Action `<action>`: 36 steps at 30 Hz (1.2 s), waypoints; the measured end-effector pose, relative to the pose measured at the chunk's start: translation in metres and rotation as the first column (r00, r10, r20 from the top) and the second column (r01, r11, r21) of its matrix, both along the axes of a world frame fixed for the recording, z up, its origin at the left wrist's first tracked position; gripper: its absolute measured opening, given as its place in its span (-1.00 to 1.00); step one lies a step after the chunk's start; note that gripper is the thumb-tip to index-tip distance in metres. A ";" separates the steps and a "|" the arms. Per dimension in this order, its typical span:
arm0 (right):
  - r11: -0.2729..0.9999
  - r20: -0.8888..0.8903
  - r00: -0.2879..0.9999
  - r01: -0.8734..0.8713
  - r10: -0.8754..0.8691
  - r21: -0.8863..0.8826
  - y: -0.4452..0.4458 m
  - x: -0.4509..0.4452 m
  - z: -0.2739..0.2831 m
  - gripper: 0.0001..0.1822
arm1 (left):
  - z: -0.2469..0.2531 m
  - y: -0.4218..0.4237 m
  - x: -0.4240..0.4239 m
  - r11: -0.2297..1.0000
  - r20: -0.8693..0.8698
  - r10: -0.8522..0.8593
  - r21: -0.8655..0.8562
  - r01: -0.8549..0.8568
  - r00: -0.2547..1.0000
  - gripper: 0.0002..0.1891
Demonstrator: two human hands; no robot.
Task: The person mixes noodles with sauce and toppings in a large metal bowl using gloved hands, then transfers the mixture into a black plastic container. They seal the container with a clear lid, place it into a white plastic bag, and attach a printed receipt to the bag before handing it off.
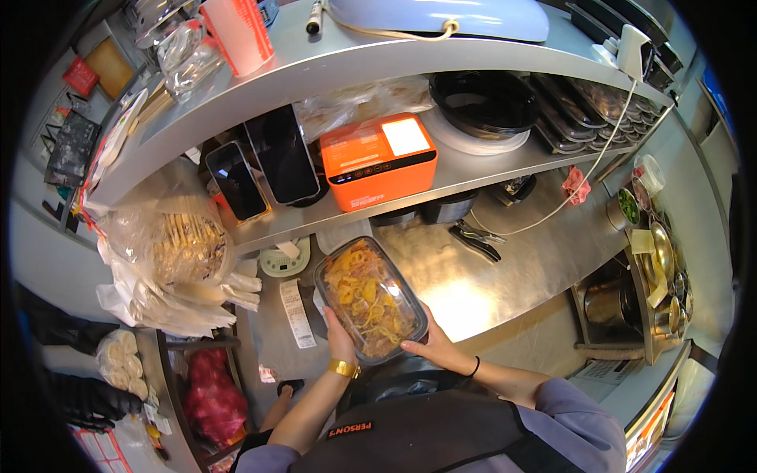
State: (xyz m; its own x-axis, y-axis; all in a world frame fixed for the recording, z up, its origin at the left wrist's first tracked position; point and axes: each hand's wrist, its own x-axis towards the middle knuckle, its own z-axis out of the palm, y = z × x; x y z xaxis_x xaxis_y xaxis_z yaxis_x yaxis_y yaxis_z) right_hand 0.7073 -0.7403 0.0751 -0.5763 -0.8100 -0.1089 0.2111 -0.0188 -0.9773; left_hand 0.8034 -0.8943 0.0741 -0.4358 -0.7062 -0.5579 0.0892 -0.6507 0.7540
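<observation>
A rectangular takeaway container [371,298] with a black base and a clear lid is held in front of my apron. Through the lid I see mixed food with yellow pieces, possibly noodles or potato slices. My left hand [339,338] grips its near left side, and my right hand [436,342] grips its near right corner. The lid appears to lie on the container. Left of it, a printed paper receipt [298,313] lies on the steel counter [437,254]. Behind the receipt stands a pale green digital scale [285,260].
Above the counter, a steel shelf [473,158] carries an orange printer [378,161], two phones and black bowls [484,101]. A stapler-like black tool [475,242] lies under a white cable [582,183]. Plastic bags [171,295] hang at left; metal pots [609,301] stand at right.
</observation>
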 end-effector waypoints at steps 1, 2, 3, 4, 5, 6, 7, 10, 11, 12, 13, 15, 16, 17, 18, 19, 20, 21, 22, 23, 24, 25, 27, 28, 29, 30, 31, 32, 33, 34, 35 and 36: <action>0.999 0.001 0.999 -0.036 0.036 0.004 0.000 -0.002 0.000 -0.28 | 0.000 0.000 -0.002 1.000 0.019 -0.019 0.006 0.019 1.000 -0.24; 0.997 0.003 0.997 -0.072 0.072 0.008 0.000 -0.003 0.000 -0.24 | 0.001 0.000 -0.003 1.000 0.036 -0.031 -0.006 0.031 0.999 -0.24; 0.996 0.095 0.991 -0.092 0.090 0.015 0.001 -0.005 0.001 -0.23 | 0.002 0.000 -0.006 0.999 0.047 -0.045 -0.020 0.046 0.998 -0.24; 0.994 0.187 0.977 -0.112 0.106 0.022 0.002 -0.008 0.003 -0.23 | 0.002 -0.001 -0.009 0.998 0.058 -0.058 -0.033 0.060 0.997 -0.25; 0.991 0.278 0.953 -0.132 0.119 0.027 0.002 -0.010 0.003 -0.22 | 0.003 -0.002 -0.012 0.996 0.070 -0.072 -0.046 0.075 0.995 -0.25; 0.991 0.249 0.961 -0.130 0.121 0.018 0.003 -0.010 0.000 -0.21 | 0.002 -0.004 -0.013 0.995 0.045 -0.091 -0.025 0.092 0.995 -0.26; 0.992 0.221 0.967 -0.128 0.123 0.009 0.004 -0.011 -0.006 -0.20 | -0.002 -0.006 -0.013 0.990 0.046 -0.125 -0.057 0.127 0.991 -0.26; 0.990 0.374 0.918 -0.138 0.132 -0.013 0.008 -0.021 0.002 -0.18 | -0.004 -0.013 -0.011 0.963 0.075 -0.211 -0.155 0.221 0.975 -0.26; 0.990 0.460 0.878 -0.140 0.133 -0.019 0.009 -0.030 0.007 -0.17 | 0.006 -0.014 -0.012 0.951 0.100 -0.232 -0.188 0.247 0.968 -0.25; 0.982 0.491 0.853 -0.185 0.175 -0.029 0.011 -0.046 0.007 -0.16 | 0.013 -0.014 -0.013 0.936 0.125 -0.251 -0.221 0.274 0.960 -0.23; 0.988 0.554 0.818 -0.133 0.156 -0.082 0.006 -0.054 0.018 -0.20 | 0.012 -0.015 -0.013 0.910 0.177 -0.315 -0.223 0.350 0.933 -0.22; 0.998 0.561 0.827 -0.057 0.034 0.024 -0.006 -0.056 0.014 -0.33 | 0.004 -0.018 -0.014 0.845 0.277 -0.428 -0.215 0.490 0.860 -0.21; 0.991 0.501 0.862 0.009 -0.073 0.130 -0.011 -0.049 0.016 -0.40 | -0.006 -0.012 -0.018 0.855 0.250 -0.418 -0.217 0.472 0.873 -0.19; 0.970 0.428 0.887 0.079 -0.174 0.229 -0.014 -0.042 0.020 -0.45 | -0.014 -0.009 -0.016 0.840 0.210 -0.452 -0.227 0.493 0.867 -0.20; 0.947 0.365 0.891 0.178 -0.270 0.267 -0.013 -0.041 0.011 -0.49 | -0.022 -0.006 -0.013 0.824 0.169 -0.486 -0.240 0.514 0.858 -0.20; 0.936 0.366 0.874 0.232 -0.321 0.266 -0.012 -0.042 0.005 -0.49 | -0.034 -0.004 -0.009 0.810 0.125 -0.513 -0.256 0.527 0.849 -0.20; 0.922 0.370 0.853 0.281 -0.367 0.267 -0.010 -0.042 0.000 -0.49 | -0.060 0.003 -0.002 0.863 -0.006 -0.488 -0.151 0.481 0.873 -0.22; 0.902 0.378 0.825 0.333 -0.419 0.273 -0.006 -0.042 -0.006 -0.49 | -0.061 0.014 0.007 0.863 -0.046 -0.494 -0.143 0.484 0.868 -0.28; 0.899 0.400 0.811 0.336 -0.428 0.282 -0.001 -0.046 -0.013 -0.48 | -0.023 0.023 0.009 0.795 0.018 -0.592 -0.155 0.587 0.806 -0.33; 0.903 0.425 0.798 0.344 -0.426 0.259 -0.002 -0.045 -0.011 -0.48 | -0.008 0.027 0.009 0.742 0.032 -0.649 -0.193 0.642 0.760 -0.36; 0.904 0.448 0.786 0.353 -0.426 0.240 -0.001 -0.043 -0.006 -0.48 | 0.007 0.031 0.010 0.687 0.044 -0.700 -0.230 0.689 0.713 -0.38; 0.905 0.470 0.774 0.363 -0.425 0.220 0.000 -0.041 -0.003 -0.48 | -0.002 0.031 0.009 0.654 0.011 -0.727 -0.295 0.697 0.687 -0.41; 0.918 0.470 0.788 0.331 -0.397 0.219 0.003 -0.039 -0.008 -0.45 | -0.010 0.032 0.009 0.633 -0.028 -0.740 -0.368 0.682 0.672 -0.39; 0.923 0.459 0.801 0.316 -0.384 0.220 0.004 -0.039 -0.010 -0.43 | -0.011 0.034 0.009 0.647 -0.037 -0.726 -0.375 0.664 0.686 -0.35; 0.928 0.448 0.813 0.301 -0.371 0.221 0.005 -0.039 -0.011 -0.41 | -0.013 0.035 0.010 0.660 -0.047 -0.713 -0.382 0.647 0.700 -0.32; 0.927 0.432 0.822 0.302 -0.371 0.221 0.004 -0.039 -0.011 -0.42 | -0.014 0.034 0.012 0.622 0.002 -0.724 -0.429 0.655 0.690 -0.32; 0.930 0.412 0.837 0.285 -0.360 0.234 0.004 -0.040 -0.012 -0.42 | -0.017 0.032 0.015 0.581 0.052 -0.732 -0.473 0.662 0.679 -0.32; 0.931 0.392 0.851 0.269 -0.349 0.246 0.005 -0.041 -0.014 -0.42 | -0.019 0.030 0.019 0.537 0.102 -0.736 -0.513 0.669 0.669 -0.32; 0.932 0.370 0.865 0.256 -0.340 0.257 0.007 -0.045 -0.016 -0.42 | -0.020 0.024 0.020 0.487 0.152 -0.738 -0.553 0.676 0.657 -0.32; 0.934 0.387 0.868 0.205 -0.311 0.291 0.011 -0.052 -0.023 -0.41 | -0.013 0.011 0.024 0.574 0.053 -0.792 -0.272 0.772 0.608 -0.37; 0.947 0.468 0.841 0.148 -0.272 0.285 0.016 -0.057 -0.026 -0.42 | -0.025 -0.006 0.029 0.544 0.324 -0.618 -0.482 0.687 0.716 -0.38; 0.958 0.545 0.807 0.088 -0.228 0.271 0.017 -0.062 -0.024 -0.43 | -0.038 -0.025 0.034 0.430 0.509 -0.338 -0.665 0.610 0.792 -0.39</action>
